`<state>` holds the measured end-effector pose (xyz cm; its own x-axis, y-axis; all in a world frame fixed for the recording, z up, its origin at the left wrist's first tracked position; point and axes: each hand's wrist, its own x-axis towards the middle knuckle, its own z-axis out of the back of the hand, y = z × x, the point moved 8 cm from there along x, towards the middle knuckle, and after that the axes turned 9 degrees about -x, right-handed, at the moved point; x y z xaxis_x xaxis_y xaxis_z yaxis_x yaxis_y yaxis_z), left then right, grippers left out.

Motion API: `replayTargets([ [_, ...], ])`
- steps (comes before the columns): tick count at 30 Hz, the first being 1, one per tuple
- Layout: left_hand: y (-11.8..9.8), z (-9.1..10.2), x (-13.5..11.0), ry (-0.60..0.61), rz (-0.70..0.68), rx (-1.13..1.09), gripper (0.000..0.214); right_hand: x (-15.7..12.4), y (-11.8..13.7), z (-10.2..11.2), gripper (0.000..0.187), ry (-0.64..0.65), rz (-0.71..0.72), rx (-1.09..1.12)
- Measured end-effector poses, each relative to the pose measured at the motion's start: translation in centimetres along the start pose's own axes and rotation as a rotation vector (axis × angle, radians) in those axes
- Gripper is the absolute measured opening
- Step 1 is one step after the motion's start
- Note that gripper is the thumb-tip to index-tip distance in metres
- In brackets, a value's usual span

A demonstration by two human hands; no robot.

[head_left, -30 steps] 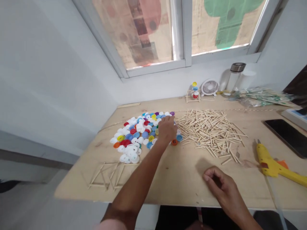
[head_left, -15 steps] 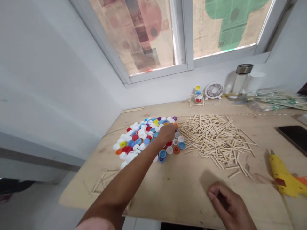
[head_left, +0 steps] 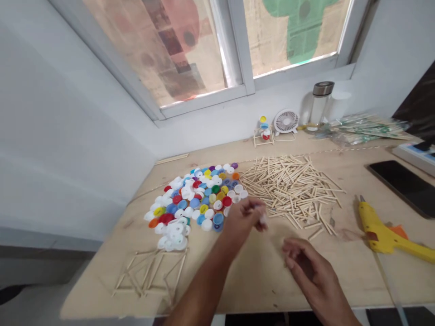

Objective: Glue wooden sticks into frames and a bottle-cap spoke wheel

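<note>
My left hand (head_left: 244,219) hovers over the wooden tabletop (head_left: 258,271), just right of a pile of coloured bottle caps (head_left: 199,201). Its fingers pinch a small white cap (head_left: 263,218). My right hand (head_left: 307,267) rests low on the tabletop in front of me, fingers loosely curled, holding nothing I can see. A heap of short wooden sticks (head_left: 292,188) lies beyond both hands.
A yellow glue gun (head_left: 380,231) lies at the right, with a dark phone (head_left: 404,185) behind it. A glued stick frame (head_left: 149,271) sits near the front left edge. A small white fan (head_left: 286,121), a stick-and-cap model (head_left: 263,132) and a steel-lidded bottle (head_left: 319,105) stand by the wall.
My left hand pulled back from the cap pile toward me, now pinching a white cap. My right hand shifted slightly left. The view swung a little.
</note>
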<state>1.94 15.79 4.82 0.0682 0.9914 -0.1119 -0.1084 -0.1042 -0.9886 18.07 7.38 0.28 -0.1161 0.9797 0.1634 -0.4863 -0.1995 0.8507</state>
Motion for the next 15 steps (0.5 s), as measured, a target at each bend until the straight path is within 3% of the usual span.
replayTargets([
  [2,1.8,-3.1,-3.0,0.112,0.132,-0.347,0.025,0.3,0.7,0.8,0.035,-0.06,0.035,-0.021],
  [5,3.2,-4.9,-5.6,0.121,0.236,-0.644,0.028,0.8,2.4,0.8,0.043,-0.034,0.131,-0.053],
  [9,4.0,-4.8,-6.6,0.063,0.316,-0.885,0.032,1.3,4.1,0.3,0.032,-0.036,0.191,-0.058],
  [15,4.7,-3.9,-7.1,0.012,0.35,-0.955,0.029,1.4,4.8,0.0,0.024,-0.05,0.18,-0.091],
])
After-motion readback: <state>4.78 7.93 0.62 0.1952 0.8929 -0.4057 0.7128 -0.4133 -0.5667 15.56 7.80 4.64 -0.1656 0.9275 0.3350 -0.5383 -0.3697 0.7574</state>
